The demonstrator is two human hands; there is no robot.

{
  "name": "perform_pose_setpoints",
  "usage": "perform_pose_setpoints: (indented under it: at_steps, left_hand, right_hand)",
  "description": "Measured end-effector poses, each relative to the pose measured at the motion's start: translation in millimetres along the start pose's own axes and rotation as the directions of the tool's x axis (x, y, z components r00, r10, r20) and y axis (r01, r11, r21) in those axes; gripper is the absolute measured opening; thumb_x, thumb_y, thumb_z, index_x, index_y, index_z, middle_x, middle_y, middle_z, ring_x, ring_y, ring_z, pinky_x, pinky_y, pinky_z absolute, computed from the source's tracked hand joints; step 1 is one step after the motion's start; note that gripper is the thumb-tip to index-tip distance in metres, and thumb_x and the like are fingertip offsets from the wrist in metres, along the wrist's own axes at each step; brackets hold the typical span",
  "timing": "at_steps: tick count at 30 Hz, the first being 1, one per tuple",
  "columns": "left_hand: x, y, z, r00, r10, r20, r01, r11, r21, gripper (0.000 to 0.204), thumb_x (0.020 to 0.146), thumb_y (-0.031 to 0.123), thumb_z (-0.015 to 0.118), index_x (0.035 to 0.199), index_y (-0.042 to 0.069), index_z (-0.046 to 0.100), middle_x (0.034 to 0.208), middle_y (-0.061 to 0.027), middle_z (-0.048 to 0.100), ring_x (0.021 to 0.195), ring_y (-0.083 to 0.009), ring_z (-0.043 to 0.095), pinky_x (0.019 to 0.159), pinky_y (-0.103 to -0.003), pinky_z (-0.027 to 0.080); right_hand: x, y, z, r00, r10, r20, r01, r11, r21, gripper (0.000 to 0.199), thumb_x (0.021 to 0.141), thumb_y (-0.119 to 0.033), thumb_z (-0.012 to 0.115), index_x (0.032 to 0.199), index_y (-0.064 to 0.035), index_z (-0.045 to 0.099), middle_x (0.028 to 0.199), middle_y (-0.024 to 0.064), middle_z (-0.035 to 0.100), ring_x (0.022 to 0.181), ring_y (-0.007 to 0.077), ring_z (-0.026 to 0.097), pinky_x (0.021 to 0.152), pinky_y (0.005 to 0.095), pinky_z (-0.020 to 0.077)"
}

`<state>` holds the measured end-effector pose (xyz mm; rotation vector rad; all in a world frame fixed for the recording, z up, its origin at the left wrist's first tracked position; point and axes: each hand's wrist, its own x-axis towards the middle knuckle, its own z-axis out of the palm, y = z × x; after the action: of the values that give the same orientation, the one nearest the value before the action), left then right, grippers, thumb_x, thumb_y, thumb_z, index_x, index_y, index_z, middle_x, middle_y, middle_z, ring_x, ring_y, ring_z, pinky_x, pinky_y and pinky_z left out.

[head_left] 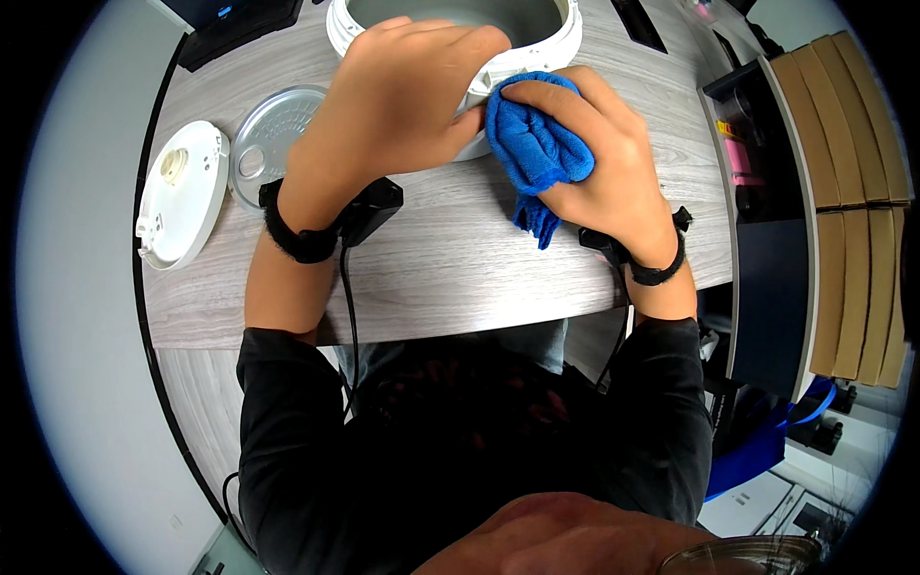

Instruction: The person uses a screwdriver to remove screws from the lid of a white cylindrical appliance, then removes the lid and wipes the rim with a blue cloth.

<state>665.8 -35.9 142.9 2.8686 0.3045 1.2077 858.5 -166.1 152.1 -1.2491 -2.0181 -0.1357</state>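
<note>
A round white cooker (563, 42) with a grey inside stands at the table's far edge, its upper part cut off by the picture. My left hand (393, 96) is closed over the near left of its rim, fingers curled and thumb pointing toward the cloth. Bunched in my right hand (613, 144) is a blue cloth (537, 144), pressed against the near side of the rim; a loose end hangs below the fingers. A white round lid (196, 196) lies at the left, next to a silver metal disc (273, 115) partly hidden by my left forearm.
The wood-grain table (441, 259) curves along its front edge close to my body. Cables run down from black wrist straps (307, 240). To the right stand a dark shelf unit (771, 287) and stacked cardboard boxes (853, 211). A black device (240, 34) sits at the far left.
</note>
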Motion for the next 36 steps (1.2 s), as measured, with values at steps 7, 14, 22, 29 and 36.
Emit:
perform_pose_setpoints:
  at_steps: [7, 14, 22, 29, 36]
  left_hand:
    - [2.1, 0.2, -0.8, 1.000, -0.005, 0.014, 0.005, 1.000, 0.002, 0.043, 0.074, 0.015, 0.076, 0.117, 0.009, 0.070, 0.101, -0.0119, 0.075, 0.090, -0.0332, 0.071, 0.082, -0.040, 0.054]
    - [3.6, 1.2, -6.2, 0.998, -0.032, 0.056, 0.032, 0.999, 0.002, 0.040, 0.073, 0.017, 0.078, 0.112, 0.009, 0.071, 0.099, -0.0124, 0.075, 0.089, -0.0332, 0.072, 0.081, -0.039, 0.056]
    - [0.3, -8.6, -26.2, 0.987, -0.004, 0.162, 0.015, 0.998, -0.066, 0.041, 0.070, 0.016, 0.084, 0.108, 0.007, 0.070, 0.095, -0.0113, 0.074, 0.086, -0.0321, 0.070, 0.079, -0.039, 0.054]
    - [-4.4, -1.9, -34.8, 0.987, -0.022, 0.161, 0.026, 0.999, -0.026, 0.045, 0.070, 0.016, 0.085, 0.111, 0.008, 0.069, 0.102, -0.0108, 0.074, 0.086, -0.0310, 0.067, 0.080, -0.038, 0.049]
    - [-3.8, 1.1, -22.7, 0.992, -0.040, 0.116, 0.043, 0.999, -0.026, 0.041, 0.076, 0.020, 0.081, 0.114, 0.008, 0.069, 0.103, -0.0110, 0.075, 0.084, -0.0296, 0.068, 0.077, -0.037, 0.050]
  right_hand:
    - [2.0, -9.7, 3.7, 1.000, 0.018, -0.001, -0.018, 1.000, -0.018, 0.059, 0.059, -0.002, 0.082, 0.116, -0.0118, 0.070, 0.097, 0.0112, 0.061, 0.081, 0.0342, 0.068, 0.069, 0.0408, 0.0580]
    - [2.6, -3.3, -10.7, 0.997, 0.071, 0.041, -0.072, 0.997, 0.042, 0.058, 0.059, 0.001, 0.079, 0.114, -0.0153, 0.074, 0.107, 0.0099, 0.066, 0.089, 0.0342, 0.071, 0.075, 0.0404, 0.0592]
    - [1.0, 7.3, -21.6, 0.995, 0.086, 0.049, -0.089, 0.995, 0.051, 0.057, 0.060, 0.001, 0.078, 0.114, -0.0138, 0.075, 0.107, 0.0110, 0.069, 0.093, 0.0343, 0.071, 0.079, 0.0399, 0.0594]
    - [1.0, -5.0, -3.5, 0.998, 0.060, 0.001, -0.060, 0.996, 0.059, 0.056, 0.059, -0.003, 0.081, 0.114, -0.0140, 0.074, 0.107, 0.0114, 0.068, 0.090, 0.0331, 0.071, 0.076, 0.0396, 0.0597]
    - [1.1, 0.9, -9.0, 0.996, 0.086, 0.010, -0.086, 0.996, 0.017, 0.052, 0.062, -0.004, 0.082, 0.113, -0.0131, 0.076, 0.102, 0.0107, 0.069, 0.087, 0.0317, 0.072, 0.073, 0.0383, 0.0597]
